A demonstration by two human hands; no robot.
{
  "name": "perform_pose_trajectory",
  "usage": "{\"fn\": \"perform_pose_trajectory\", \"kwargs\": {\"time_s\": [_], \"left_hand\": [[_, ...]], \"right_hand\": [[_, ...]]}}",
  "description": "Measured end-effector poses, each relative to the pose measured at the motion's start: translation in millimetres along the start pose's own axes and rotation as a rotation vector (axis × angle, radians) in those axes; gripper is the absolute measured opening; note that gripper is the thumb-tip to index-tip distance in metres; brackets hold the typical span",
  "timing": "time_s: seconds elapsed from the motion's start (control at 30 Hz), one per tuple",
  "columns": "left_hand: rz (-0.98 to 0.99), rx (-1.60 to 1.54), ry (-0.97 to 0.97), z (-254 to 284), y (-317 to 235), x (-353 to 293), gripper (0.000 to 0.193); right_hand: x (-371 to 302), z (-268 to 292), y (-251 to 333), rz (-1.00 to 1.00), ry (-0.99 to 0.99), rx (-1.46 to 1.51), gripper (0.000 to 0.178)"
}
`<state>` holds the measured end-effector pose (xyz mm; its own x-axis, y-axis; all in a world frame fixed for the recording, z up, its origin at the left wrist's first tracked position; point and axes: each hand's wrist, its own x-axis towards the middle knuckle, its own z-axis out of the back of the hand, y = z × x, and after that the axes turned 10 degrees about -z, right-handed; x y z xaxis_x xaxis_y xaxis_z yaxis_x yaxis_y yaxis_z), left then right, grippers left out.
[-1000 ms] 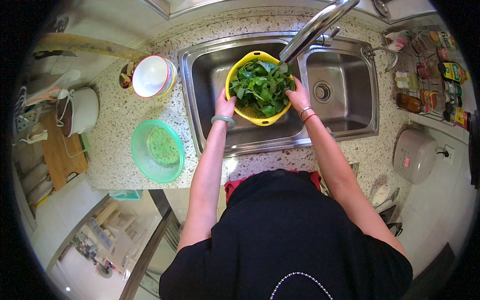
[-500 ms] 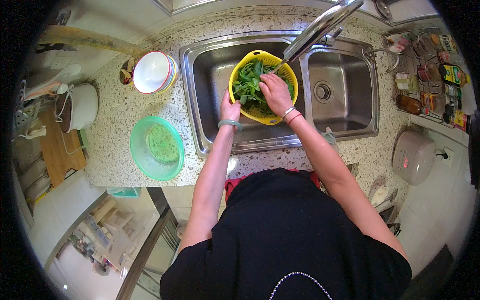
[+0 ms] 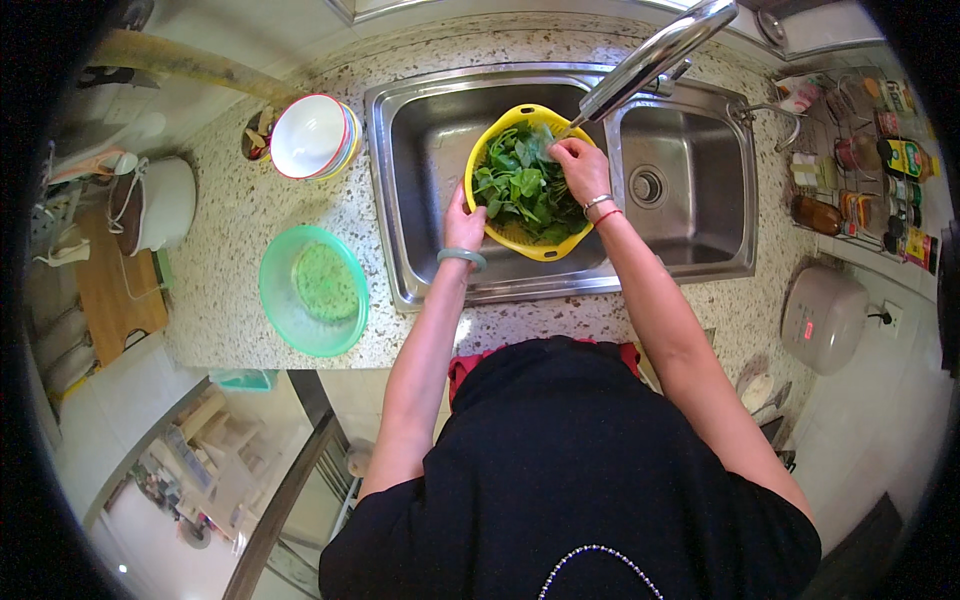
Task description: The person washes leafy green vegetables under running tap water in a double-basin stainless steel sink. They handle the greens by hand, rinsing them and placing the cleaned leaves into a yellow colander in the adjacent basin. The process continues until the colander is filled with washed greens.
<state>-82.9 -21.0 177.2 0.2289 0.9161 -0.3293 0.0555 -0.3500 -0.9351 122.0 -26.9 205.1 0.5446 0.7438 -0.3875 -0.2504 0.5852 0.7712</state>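
A yellow colander [image 3: 553,250] filled with leafy greens [image 3: 520,180] sits in the larger left basin of the steel sink [image 3: 420,130]. My left hand [image 3: 464,222] grips the colander's left rim, thumb over the edge. At its upper right, my right hand [image 3: 582,168] is closed with bent fingers just over the greens, below the spout of the faucet [image 3: 640,65]. Whatever those fingers pinch is hidden. Water seems to run from the spout onto the greens beside my fingertips.
Left of the sink, a stack of bowls [image 3: 308,138] and a green plastic basin [image 3: 352,325] stand on the speckled counter [image 3: 225,220]. The smaller sink basin [image 3: 685,220] lies to the right. Beyond it are a rack of jars and bottles [image 3: 860,170] and a rice cooker [image 3: 825,318].
My right hand has lifted off the middle of the greens and moved right, toward the spout, its fingers now curled. The colander has shifted slightly right and nearer, still in my left hand.
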Motion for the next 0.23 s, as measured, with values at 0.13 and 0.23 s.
{"fn": "perform_pose_trajectory", "kwargs": {"time_s": [0.13,0.23], "left_hand": [[0.011,-0.022,-0.023,1,-5,-1,0.059],[0.011,-0.019,-0.015,2,-8,-2,0.059]], "right_hand": [[5,0,-7,0.050,0.000,-0.013,0.024],[13,2,-17,0.072,0.127,0.044,0.026]]}}
